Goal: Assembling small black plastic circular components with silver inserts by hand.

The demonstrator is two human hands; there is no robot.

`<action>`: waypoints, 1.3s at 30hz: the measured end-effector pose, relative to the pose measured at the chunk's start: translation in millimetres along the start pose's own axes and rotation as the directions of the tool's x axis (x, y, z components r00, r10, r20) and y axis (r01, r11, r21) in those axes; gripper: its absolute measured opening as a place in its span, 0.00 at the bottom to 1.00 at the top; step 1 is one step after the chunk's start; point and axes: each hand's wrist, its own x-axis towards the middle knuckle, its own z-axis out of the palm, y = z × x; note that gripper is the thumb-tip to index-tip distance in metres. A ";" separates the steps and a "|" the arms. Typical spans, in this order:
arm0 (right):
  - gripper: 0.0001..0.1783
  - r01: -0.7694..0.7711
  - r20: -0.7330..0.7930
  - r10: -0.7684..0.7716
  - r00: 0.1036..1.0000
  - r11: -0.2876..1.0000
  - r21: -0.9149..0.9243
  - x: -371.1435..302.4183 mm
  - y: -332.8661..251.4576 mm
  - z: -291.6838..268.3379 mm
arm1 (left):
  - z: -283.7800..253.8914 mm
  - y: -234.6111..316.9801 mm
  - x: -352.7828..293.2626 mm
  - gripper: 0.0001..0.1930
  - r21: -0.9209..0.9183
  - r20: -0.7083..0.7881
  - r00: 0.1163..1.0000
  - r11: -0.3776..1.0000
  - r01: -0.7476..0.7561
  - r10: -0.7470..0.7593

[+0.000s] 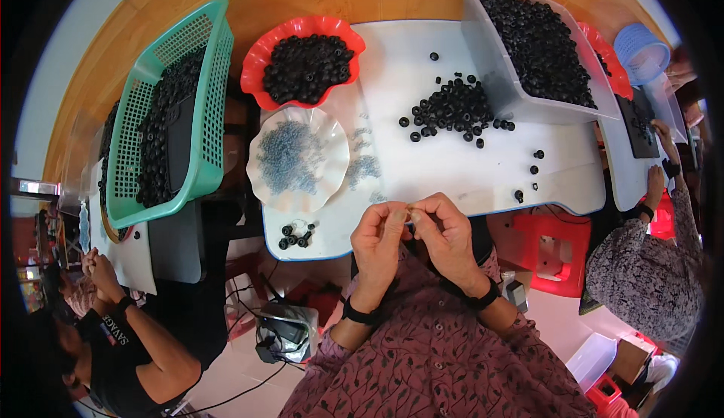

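My left hand and my right hand meet just off the front edge of the white table. Thumbs and index fingers are pinched together, tip to tip. Whatever they hold is tiny and mostly covered by the fingers; a dark spot shows just beneath the fingertips. Ahead on the tabletop lies a loose pile of small round black parts. Left of my hands, a white scalloped plate holds many tiny clear bluish rings; some rings are scattered beside it. A few black parts sit at the near left corner.
A red scalloped bowl and a clear plastic bin hold more black parts at the back. At left stands a green basket. People work on both sides, a black-shirted person and a patterned sleeve. A red stool stands below.
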 end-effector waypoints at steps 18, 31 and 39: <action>0.04 0.100 -0.265 -0.162 0.951 0.968 -0.230 18.7 13.4 -40.7 | 38.2 -3.9 43.4 0.06 0.600 0.196 0.906 0.684 -0.414 0.376; 0.03 0.049 -0.328 -0.154 0.932 0.950 -0.308 23.1 37.2 -58.1 | 62.8 -7.9 95.2 0.19 0.814 0.323 0.823 0.307 -0.493 0.466; 0.04 0.068 -0.316 -0.175 0.933 0.944 -0.324 22.5 35.5 -57.5 | 62.0 -5.8 100.8 0.18 0.821 0.312 0.905 0.396 -0.411 0.291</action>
